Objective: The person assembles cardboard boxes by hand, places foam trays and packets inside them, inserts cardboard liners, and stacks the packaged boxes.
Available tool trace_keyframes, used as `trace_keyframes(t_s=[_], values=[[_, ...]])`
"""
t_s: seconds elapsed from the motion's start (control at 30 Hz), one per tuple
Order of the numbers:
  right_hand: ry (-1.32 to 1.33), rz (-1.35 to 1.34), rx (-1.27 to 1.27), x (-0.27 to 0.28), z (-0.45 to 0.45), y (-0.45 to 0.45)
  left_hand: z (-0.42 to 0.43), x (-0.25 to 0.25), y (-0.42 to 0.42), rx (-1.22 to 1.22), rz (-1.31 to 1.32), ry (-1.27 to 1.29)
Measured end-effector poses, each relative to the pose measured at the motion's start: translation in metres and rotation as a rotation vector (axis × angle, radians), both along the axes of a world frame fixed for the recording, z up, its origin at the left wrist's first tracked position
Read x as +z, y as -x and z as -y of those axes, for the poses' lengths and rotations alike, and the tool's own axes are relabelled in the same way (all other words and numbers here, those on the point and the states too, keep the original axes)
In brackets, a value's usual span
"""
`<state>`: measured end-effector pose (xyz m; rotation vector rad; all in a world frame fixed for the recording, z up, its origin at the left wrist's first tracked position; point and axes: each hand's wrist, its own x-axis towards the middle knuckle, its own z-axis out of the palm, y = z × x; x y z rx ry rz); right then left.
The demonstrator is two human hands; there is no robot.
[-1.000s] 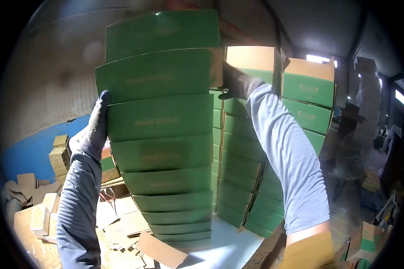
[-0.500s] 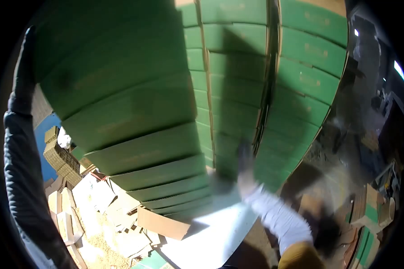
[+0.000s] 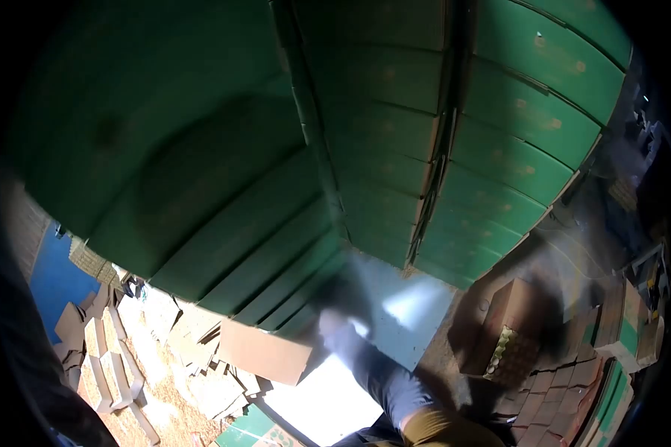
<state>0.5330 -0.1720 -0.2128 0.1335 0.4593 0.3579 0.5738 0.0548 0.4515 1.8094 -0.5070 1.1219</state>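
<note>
A tall stack of green cartons (image 3: 224,201) fills the left and comes very close to the camera. My right hand (image 3: 339,329) is low beside the bottom of this stack, above a white surface (image 3: 328,402); its fingers are lost in shadow and blur. My left hand does not show; only a dark sleeve runs down the left edge. More green cartons stand in columns in the middle (image 3: 384,149) and to the right (image 3: 529,134). A flap of brown cardboard (image 3: 265,352) sticks out under the left stack.
Cardboard scraps (image 3: 209,380) lie at the lower left, near stacked trays (image 3: 89,258) and a blue wall panel (image 3: 56,279). At the right are an open brown carton (image 3: 511,313), flattened cardboard (image 3: 566,387) and a green-striped carton (image 3: 622,320).
The view has tilted down and closer to the stacks. My right hand has come down from the upper cartons to the base of the left stack. My left hand has left the view.
</note>
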Motion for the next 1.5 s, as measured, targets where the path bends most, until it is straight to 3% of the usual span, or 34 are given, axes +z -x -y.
trace_keyframes(t_s=[0.1, 0.23, 0.43, 0.6, 0.77, 0.8, 0.97, 1.03, 1.1, 1.23, 1.27, 1.3, 1.37, 1.43, 1.47, 1.5], values=[[0.176, 0.089, 0.046, 0.028, 0.030, -0.068, 0.007, -0.007, -0.006, 0.011, -0.009, -0.013], [0.178, 0.125, 0.060, 0.039, 0.048, -0.111, 0.015, -0.016, -0.015, 0.025, -0.024, -0.036], [-0.084, 0.114, 0.343, 0.003, -0.004, -0.024, 0.022, -0.029, -0.032, 0.022, -0.040, -0.053], [-0.180, 0.096, 0.356, 0.002, -0.017, -0.061, 0.025, -0.040, -0.038, 0.025, -0.054, -0.074], [0.094, 0.057, 0.345, 0.014, -0.016, -0.075, 0.024, -0.052, -0.039, 0.035, -0.065, -0.104], [0.209, 0.138, 0.288, 0.017, -0.018, -0.065, 0.023, -0.055, -0.039, 0.037, -0.070, -0.113], [0.627, 0.026, 0.404, 0.025, 0.017, 0.002, 0.017, -0.089, -0.033, 0.061, -0.102, -0.179], [0.767, 0.415, 0.471, -0.006, 0.037, 0.055, 0.012, -0.117, -0.015, 0.073, -0.089, -0.232], [0.897, 0.516, 0.631, -0.017, 0.040, 0.102, 0.006, -0.158, 0.027, 0.073, -0.045, -0.295], [0.925, 0.707, 1.049, 0.019, 0.011, 0.187, -0.026, -0.279, 0.173, -0.097, -0.131, -0.315], [0.922, 0.750, 1.122, 0.005, -0.004, 0.208, -0.028, -0.294, 0.229, 0.197, -0.353, -0.624], [0.920, 0.790, 1.168, -0.013, -0.022, 0.227, -0.045, -0.340, 0.267, 0.226, -0.479, -0.636], [0.939, 0.810, 1.180, -0.059, -0.055, 0.269, -0.084, -0.427, 0.355, 0.361, -0.771, -0.440], [1.047, 0.775, 1.117, 0.001, -0.089, 0.299, -0.112, -0.509, 0.465, 0.576, -1.039, -0.339], [1.341, 1.092, 1.192, -0.063, -0.105, 0.311, -0.121, -0.545, 0.520, 0.662, -1.077, -0.367], [1.561, 1.197, 1.064, -0.068, -0.119, 0.327, -0.127, -0.574, 0.572, 0.706, -1.155, -0.353]])
